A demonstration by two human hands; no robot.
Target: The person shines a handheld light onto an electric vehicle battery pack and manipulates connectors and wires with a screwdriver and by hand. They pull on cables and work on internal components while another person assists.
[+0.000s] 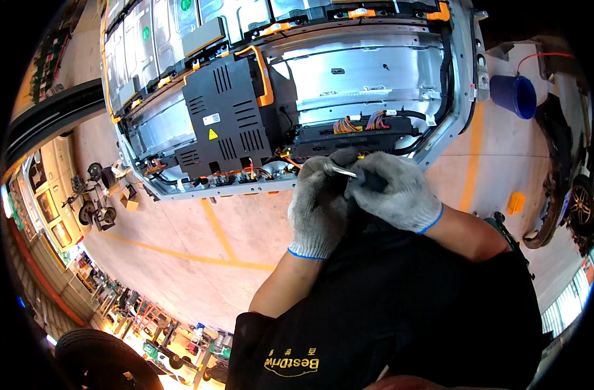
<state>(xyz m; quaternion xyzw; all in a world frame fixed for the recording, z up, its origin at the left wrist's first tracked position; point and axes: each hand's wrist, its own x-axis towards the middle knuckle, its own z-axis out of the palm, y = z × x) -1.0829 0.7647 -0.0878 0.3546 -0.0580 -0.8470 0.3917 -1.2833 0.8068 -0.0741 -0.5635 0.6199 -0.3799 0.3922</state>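
The gloved left hand's [318,205] grip pinches a slim silvery piece [344,171] at the near edge of the metal-framed pack [229,192]; the right hand's [398,192] fingers curl beside its tip, their hold unclear to me. Knit gloves dull feel, so I'd pinch firmly, clear of the wiring [377,121]. Concrete floor [173,227] surrounds; far right, a blue bucket [513,96].

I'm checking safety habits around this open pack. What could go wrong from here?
The silvery piece at the left hand could slip from the knitted glove and perhaps drop into the open pack close by.

If metal, it might bridge exposed contacts; the warning triangle on the black cover suggests caution, though I can't tell whether anything is live.

The gloved fingers might also snag the thin orange wires beside the left hand.
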